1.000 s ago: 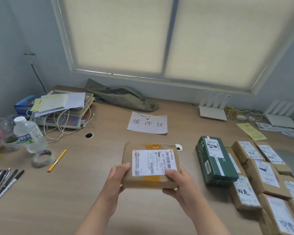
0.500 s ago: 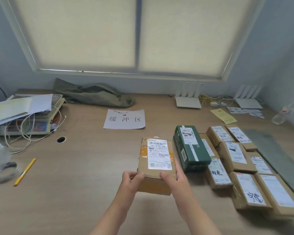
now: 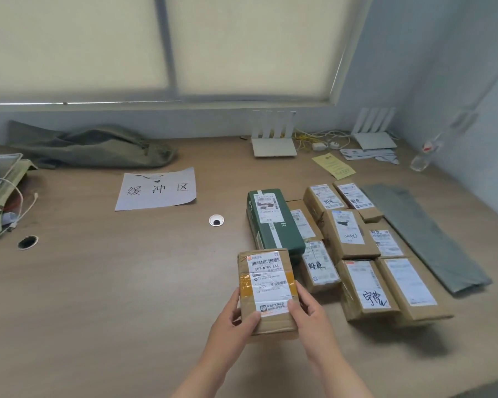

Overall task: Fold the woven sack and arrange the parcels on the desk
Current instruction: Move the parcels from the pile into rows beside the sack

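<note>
I hold a brown cardboard parcel point(image 3: 266, 285) with a white label and yellow tape, label up, its long side pointing away from me. My left hand point(image 3: 233, 320) grips its near left corner and my right hand point(image 3: 308, 311) grips its near right side. Its far end lies just in front of a green parcel point(image 3: 273, 222). To the right, several brown labelled parcels point(image 3: 365, 285) lie in rows on the wooden desk point(image 3: 112, 282). A folded grey woven sack point(image 3: 426, 234) lies flat further right.
A paper sign point(image 3: 157, 189) with printed characters lies mid-desk. A crumpled olive bag point(image 3: 89, 146) rests by the wall. A scale with papers and cables point(image 3: 0, 191) is at left. Two white routers point(image 3: 273, 139), a yellow slip point(image 3: 332, 165) and a plastic bottle point(image 3: 427, 152) stand at the back right.
Both hands have turned the parcel lengthwise and carried it right toward the green parcel. The view has swung to the right, so the bottle, tape and pens at left are out of frame.
</note>
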The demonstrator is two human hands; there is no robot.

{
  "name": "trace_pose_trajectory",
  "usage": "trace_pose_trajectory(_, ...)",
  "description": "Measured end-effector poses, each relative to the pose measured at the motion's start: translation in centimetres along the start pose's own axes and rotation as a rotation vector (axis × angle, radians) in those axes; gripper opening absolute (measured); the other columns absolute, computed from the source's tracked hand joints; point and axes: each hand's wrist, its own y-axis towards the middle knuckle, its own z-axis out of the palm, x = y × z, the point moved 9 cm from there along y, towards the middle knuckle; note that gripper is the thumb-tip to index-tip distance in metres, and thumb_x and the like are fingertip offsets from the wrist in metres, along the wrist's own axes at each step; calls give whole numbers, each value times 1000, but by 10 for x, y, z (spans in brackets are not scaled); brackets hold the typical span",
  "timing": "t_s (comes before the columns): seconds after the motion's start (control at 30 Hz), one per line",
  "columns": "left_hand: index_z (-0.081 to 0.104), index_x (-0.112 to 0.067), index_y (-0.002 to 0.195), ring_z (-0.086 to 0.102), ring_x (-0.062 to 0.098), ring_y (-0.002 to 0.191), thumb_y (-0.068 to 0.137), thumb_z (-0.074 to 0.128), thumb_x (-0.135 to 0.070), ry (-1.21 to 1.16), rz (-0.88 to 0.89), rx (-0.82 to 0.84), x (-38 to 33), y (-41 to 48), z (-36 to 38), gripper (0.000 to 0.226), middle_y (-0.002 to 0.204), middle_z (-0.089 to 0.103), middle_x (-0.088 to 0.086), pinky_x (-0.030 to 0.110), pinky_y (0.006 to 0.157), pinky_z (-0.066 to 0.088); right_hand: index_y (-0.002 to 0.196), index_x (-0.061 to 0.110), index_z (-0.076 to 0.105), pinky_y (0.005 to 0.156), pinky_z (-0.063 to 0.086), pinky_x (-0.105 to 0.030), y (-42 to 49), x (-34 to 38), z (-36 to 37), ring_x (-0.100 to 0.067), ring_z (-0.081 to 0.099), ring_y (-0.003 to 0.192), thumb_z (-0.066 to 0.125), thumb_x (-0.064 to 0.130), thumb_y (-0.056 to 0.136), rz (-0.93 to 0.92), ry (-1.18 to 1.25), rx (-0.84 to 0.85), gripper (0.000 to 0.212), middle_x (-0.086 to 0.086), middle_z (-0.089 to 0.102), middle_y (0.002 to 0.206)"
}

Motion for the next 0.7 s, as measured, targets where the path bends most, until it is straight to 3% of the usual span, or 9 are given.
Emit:
trace_pose_trajectory(0.13,46,-68,122,66,-1,108,89,65,-27,49,-46,-21,18,18,34,55,113,70,-32,29,97,55,132,43,57,102,54,-38,19,-30,-29,-7,68,112,50,10,104,69,-28,-3,44,13,73,122)
trace_pose_trajectory(0.2,45,-65,130,65,-1,110,84,64,-34,66,-67,-33,25,27,46,59,114,69,-33,32,100,54,130,46,56,103,53,-40,29,-38,-38,-8,67,115,50,11,104,86,-54,3,45,13,72,123)
trace_pose_trajectory(0.3,42,-61,138,64,-4,110,79,65,-40,102,-85,-59,35,42,57,66,116,68,-33,28,100,53,143,40,50,101,53,-34,45,-48,-49,-9,63,118,48,14,105,120,-107,-3,46,9,68,130)
trace_pose_trajectory(0.4,42,-59,137,62,-9,106,86,66,-33,128,-96,-84,40,54,68,62,114,67,-36,17,92,51,144,37,48,80,50,-17,57,-52,-56,-2,59,109,47,16,106,152,-127,1,44,10,65,127)
trace_pose_trajectory(0.57,39,-57,133,58,-11,105,90,68,-27,121,-110,-109,41,67,80,60,116,64,-34,1,72,46,152,27,43,103,45,-27,78,-62,-65,-11,53,124,48,16,105,158,-181,-15,49,9,60,139)
trace_pose_trajectory(0.63,40,-56,134,58,-12,106,90,70,-28,148,-91,-115,40,73,82,60,116,64,-35,2,75,46,151,26,44,103,45,-27,84,-61,-68,-11,53,124,48,16,105,158,-177,-37,47,8,59,141)
trace_pose_trajectory(0.7,40,-57,130,56,-16,106,90,70,-29,167,-87,-113,41,80,83,57,112,63,-39,5,80,46,149,28,46,92,49,-18,89,-61,-69,-11,55,123,49,15,105,149,-189,-40,46,7,61,140)
